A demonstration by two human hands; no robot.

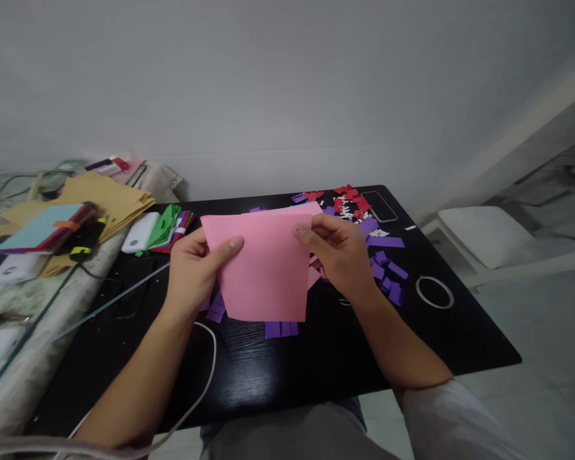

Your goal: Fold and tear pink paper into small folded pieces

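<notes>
The pink paper is held up above the black table, near face toward the camera. Judged light, thin and easily creased, it is best taken by its side edges near the top. There the left hand and right hand each pinch it, grip closed, thumbs in front, fingers behind; forearms reach forward, angled inward.

The paper sheet between the left hand and right hand is plain pink. The table beneath them is black, faintly grained. Purple pieces lie near the right hand; beyond it, red pieces and white scraps. Left of the left hand: green sheets, tan papers.
</notes>
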